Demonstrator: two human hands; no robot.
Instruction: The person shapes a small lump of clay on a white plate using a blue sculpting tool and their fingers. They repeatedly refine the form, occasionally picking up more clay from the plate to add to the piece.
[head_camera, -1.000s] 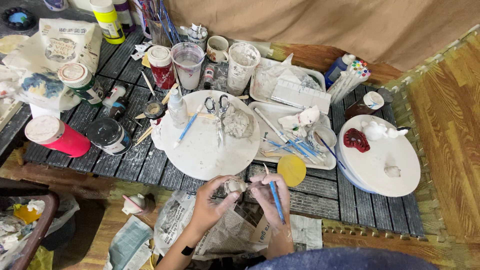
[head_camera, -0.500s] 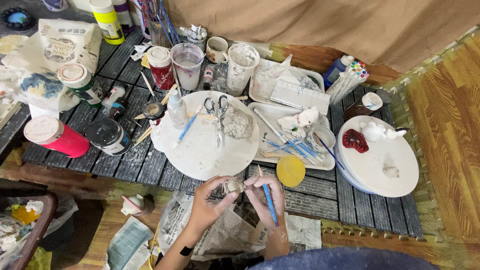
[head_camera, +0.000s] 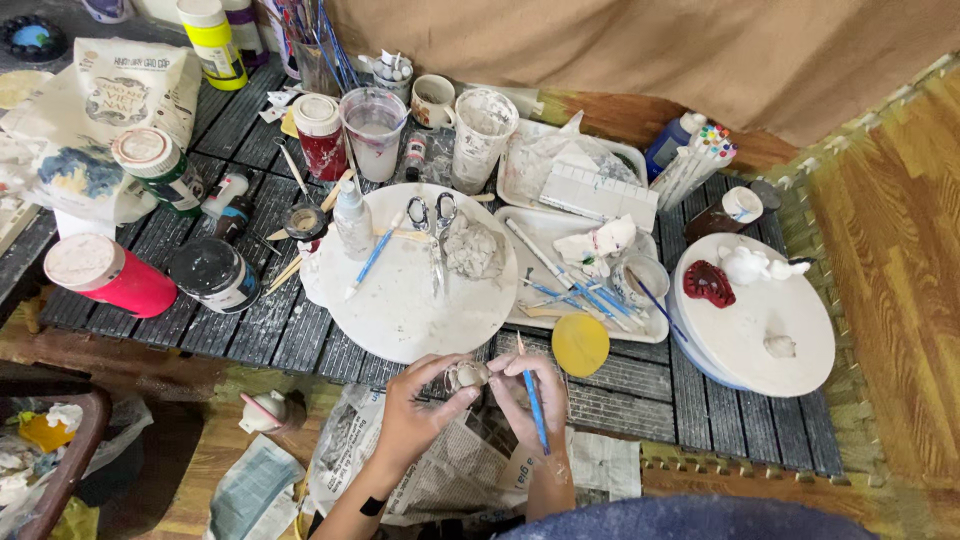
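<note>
Small pale clay piece (head_camera: 466, 376) sits in the air just off the near edge of the bench (head_camera: 250, 330), over the spread newspaper (head_camera: 450, 470). It looks unpainted, same grey-white as the raw lump (head_camera: 472, 250) on the round white board (head_camera: 400, 300). Too small in this view to tell its shape or how much detailing is on it, so progress is a guess: probably mid-shaping, no colour on it yet.

Left hand (head_camera: 418, 405): fingers curled closed around the piece, thumb and fingertips clamped on it from the left and below.

Right hand (head_camera: 535, 390): fingers pinched shut on a blue-handled tool (head_camera: 534, 400), pencil grip, shaft running up-down, upper tip near the piece. Fingertips of this hand also touch or nearly touch the piece's right side; can't separate contact from overlap.

Outward:
- Yellow disc (head_camera: 580, 344) just right of the hands, on the bench edge.
- Scissors (head_camera: 433, 225) and a small squeeze bottle (head_camera: 351, 215) on the round board.
- Tray (head_camera: 640, 335) of blue tools behind the disc.
- Second round board (head_camera: 770, 320) far right carries a red piece (head_camera: 709, 283) and white figures (head_camera: 750, 265), judged as finished or further along.
- Paint jars, including a pink one (head_camera: 100, 277), well left.
</note>
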